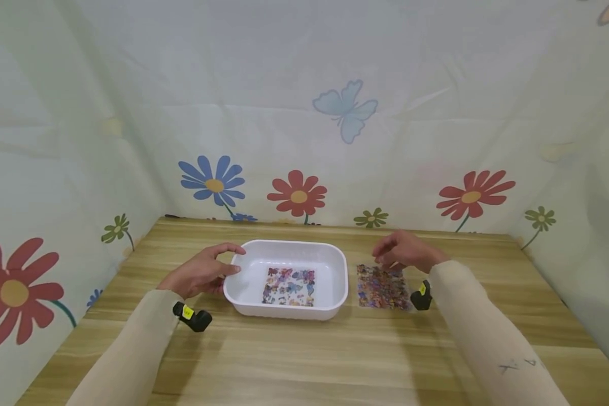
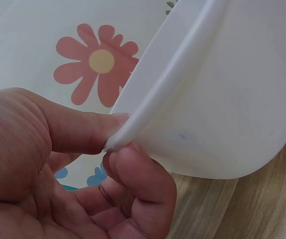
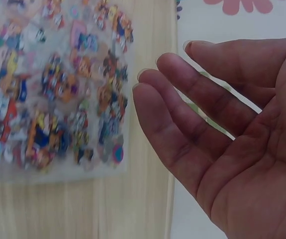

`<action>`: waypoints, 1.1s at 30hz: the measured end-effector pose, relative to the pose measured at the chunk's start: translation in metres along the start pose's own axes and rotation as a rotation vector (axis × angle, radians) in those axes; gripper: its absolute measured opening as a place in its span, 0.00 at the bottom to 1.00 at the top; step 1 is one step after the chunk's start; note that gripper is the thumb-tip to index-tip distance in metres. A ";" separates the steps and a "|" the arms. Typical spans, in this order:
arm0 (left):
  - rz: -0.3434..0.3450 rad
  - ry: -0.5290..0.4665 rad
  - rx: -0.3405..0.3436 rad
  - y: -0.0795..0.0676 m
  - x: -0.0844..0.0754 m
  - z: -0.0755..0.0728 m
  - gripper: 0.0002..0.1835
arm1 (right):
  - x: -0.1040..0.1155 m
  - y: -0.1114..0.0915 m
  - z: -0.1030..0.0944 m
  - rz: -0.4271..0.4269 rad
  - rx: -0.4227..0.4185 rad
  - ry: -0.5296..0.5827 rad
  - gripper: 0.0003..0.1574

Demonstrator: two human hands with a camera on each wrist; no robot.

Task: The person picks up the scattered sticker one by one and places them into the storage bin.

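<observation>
White tray (image 1: pixel 286 312), on table (image 1: pixel 284 361): left hand (image 1: pixel 202 273) pinches its left rim, presumably for steadiness; patterned sheet (image 1: pixel 289 287) lies inside; multicoloured sheet or stack (image 1: pixel 383 291) lies right of it, near right hand (image 1: pixel 410 251), fingers loosely extended, holding nothing.

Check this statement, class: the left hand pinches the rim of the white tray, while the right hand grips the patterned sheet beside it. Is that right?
Not quite: the right hand grips nothing. The right wrist view shows its fingers apart from the patterned sheet. The left hand does pinch the white tray's rim.
</observation>
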State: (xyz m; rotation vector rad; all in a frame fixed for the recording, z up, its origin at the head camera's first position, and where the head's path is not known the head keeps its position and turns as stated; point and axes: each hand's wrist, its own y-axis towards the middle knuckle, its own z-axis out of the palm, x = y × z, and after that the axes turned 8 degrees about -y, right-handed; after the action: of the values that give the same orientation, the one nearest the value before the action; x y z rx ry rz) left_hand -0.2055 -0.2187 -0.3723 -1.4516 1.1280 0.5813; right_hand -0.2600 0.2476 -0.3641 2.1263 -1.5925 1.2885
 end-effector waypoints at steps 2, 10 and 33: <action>-0.005 0.002 -0.003 0.000 0.001 0.000 0.28 | -0.004 -0.001 -0.001 0.005 -0.006 -0.001 0.19; -0.004 0.008 -0.006 -0.002 0.002 0.002 0.30 | -0.015 -0.005 -0.003 0.033 -0.055 -0.034 0.18; 0.011 -0.004 -0.010 0.003 0.005 0.001 0.29 | -0.033 0.000 0.028 0.038 -0.305 -0.427 0.06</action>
State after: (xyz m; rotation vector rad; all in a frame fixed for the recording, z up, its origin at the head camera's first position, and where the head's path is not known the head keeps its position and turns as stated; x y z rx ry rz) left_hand -0.2061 -0.2186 -0.3783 -1.4526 1.1321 0.5977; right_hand -0.2464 0.2534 -0.4048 2.2755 -1.8486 0.5669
